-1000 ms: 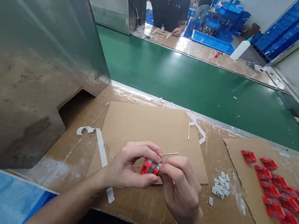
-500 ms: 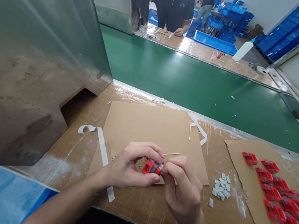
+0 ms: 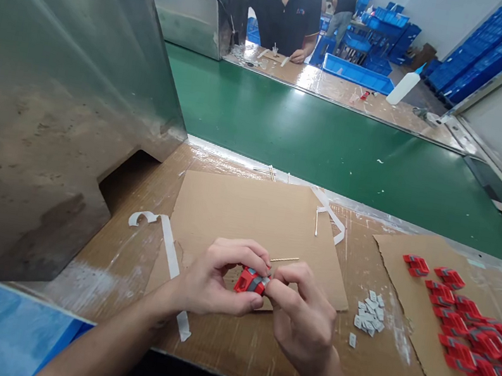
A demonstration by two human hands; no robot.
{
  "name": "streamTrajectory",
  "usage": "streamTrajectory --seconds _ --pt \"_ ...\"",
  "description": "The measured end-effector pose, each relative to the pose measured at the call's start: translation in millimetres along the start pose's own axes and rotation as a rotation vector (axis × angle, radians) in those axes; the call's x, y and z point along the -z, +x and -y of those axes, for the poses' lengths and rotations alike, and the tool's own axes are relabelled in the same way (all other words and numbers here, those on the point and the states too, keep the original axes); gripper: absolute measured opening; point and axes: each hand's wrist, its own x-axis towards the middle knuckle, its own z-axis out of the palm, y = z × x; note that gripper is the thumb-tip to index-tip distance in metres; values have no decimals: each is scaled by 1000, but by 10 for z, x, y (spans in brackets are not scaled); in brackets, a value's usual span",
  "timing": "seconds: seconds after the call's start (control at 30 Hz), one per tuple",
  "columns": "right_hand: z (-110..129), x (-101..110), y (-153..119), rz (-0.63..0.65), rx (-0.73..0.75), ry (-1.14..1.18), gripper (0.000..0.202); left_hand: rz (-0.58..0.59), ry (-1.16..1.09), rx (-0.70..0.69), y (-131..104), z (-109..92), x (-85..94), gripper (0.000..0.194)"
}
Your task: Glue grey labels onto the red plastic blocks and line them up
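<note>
A small red and grey part is held between the thumb and fingers of my left hand, over the near edge of a cardboard sheet. The fingertips of my right hand are pinched together at the part's right end; whatever lies between them is too small to make out. A thin stick rests on the cardboard just beyond my hands. Right of my right hand is a small pile of light grey pieces, with a single piece lying apart.
Several red parts lie on another cardboard sheet at the right. A metal housing stands at the left. Beyond the table runs a green belt, with a person on its far side. White tape lies left.
The view has shifted slightly. My left hand still holds the red and grey part, and my right fingertips have shifted a little at its right end.
</note>
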Motion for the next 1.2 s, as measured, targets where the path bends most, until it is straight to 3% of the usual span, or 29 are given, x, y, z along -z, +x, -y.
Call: streamTrajectory --seconds 0.13,0.3,0.53,0.7,1.0,1.2 --pt "11 -4 -7 -18 -14 16 31 -12 -26 10 -47 32 -18 27" --pt "-59 52 -3 -62 63 17 27 -117 -152 -19 -117 68 -36 58" --pt "-69 82 -2 13 92 -50 28 -77 -121 -80 -80 52 20 51" --pt "-45 67 -3 -18 105 -63 26 -64 -95 -124 -65 47 35 53" --pt "28 33 12 -54 49 -46 30 -95 -32 -116 -57 21 35 46" --pt "7 30 25 -12 1 -10 28 -138 -93 -56 -66 32 -11 46"
